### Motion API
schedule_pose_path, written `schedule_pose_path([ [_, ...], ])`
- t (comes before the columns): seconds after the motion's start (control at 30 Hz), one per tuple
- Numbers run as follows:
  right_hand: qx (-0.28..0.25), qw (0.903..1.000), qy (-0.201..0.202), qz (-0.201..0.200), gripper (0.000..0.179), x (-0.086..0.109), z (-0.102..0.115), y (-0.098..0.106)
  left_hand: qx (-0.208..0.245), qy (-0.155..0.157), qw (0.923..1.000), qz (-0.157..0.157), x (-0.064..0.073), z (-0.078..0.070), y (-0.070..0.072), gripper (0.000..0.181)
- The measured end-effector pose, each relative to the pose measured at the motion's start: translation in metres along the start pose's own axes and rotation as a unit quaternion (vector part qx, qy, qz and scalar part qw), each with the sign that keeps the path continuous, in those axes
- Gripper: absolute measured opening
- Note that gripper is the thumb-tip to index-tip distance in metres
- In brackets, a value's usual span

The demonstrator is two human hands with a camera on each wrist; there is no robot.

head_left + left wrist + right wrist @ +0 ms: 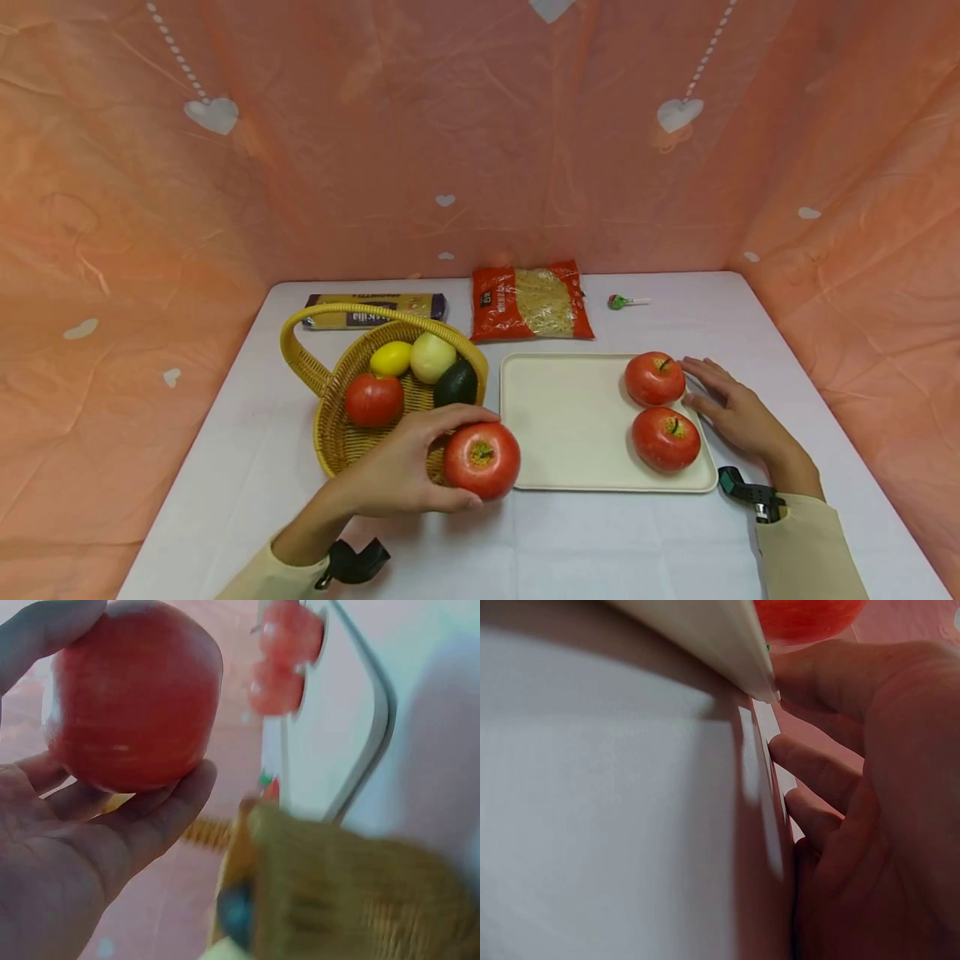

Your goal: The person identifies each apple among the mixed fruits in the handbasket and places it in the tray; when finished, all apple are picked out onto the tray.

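Head view: apple (482, 461) held; yellow packet (410, 303) bears inverted lettering (369, 295), apparently "SPAGHETTI".

The apples (482, 471) are coloured red and flecked with yellow; the tray (562, 425) is tinted cream, the basket (333, 437) golden; the pink-orange backdrop (480, 133) is patterned with white hearts (214, 116).

On my right-wrist feed, the top edge crops a round red apple (802, 618) and the cream rectangular tray (712, 637); on my left-wrist one (annoyingly), the yellow woven wicker basket (360, 892) is blurred and cut off.
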State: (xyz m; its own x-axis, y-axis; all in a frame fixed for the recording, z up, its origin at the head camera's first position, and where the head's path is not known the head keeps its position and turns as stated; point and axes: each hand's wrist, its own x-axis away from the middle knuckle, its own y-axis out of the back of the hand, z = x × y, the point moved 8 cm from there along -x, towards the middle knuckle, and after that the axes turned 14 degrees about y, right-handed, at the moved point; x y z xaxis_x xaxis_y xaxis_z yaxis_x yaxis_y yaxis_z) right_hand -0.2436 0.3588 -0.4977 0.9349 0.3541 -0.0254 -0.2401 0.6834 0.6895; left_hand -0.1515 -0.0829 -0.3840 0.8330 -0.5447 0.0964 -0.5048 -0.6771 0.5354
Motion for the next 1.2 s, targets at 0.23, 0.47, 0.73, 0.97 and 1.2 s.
schedule_pose_path([
  [0.23,0.0,1.0,0.003,0.0,0.07,0.0,0.0,0.0,0.04,-0.039,0.9983,0.015,-0.028,-0.006,-0.034,0.075],
  [0.47,-0.001,1.0,0.002,-0.003,0.069,-0.001,0.002,0.001,0.085,-0.004,0.9963,-0.013,-0.058,-0.004,-0.063,0.077],
  [0.73,0.013,0.9998,0.016,-0.004,0.067,0.0,0.004,0.002,0.135,0.048,0.9868,-0.077,-0.088,-0.003,-0.079,0.078],
  [0.97,0.022,0.9993,0.027,-0.011,0.066,0.0,0.005,0.004,0.147,0.086,0.979,-0.112,-0.118,-0.002,-0.084,0.079],
  [1.2,0.011,0.9997,0.021,-0.006,0.066,0.0,0.003,0.003,0.138,0.116,0.9752,-0.129,-0.145,0.001,-0.087,0.081],
])
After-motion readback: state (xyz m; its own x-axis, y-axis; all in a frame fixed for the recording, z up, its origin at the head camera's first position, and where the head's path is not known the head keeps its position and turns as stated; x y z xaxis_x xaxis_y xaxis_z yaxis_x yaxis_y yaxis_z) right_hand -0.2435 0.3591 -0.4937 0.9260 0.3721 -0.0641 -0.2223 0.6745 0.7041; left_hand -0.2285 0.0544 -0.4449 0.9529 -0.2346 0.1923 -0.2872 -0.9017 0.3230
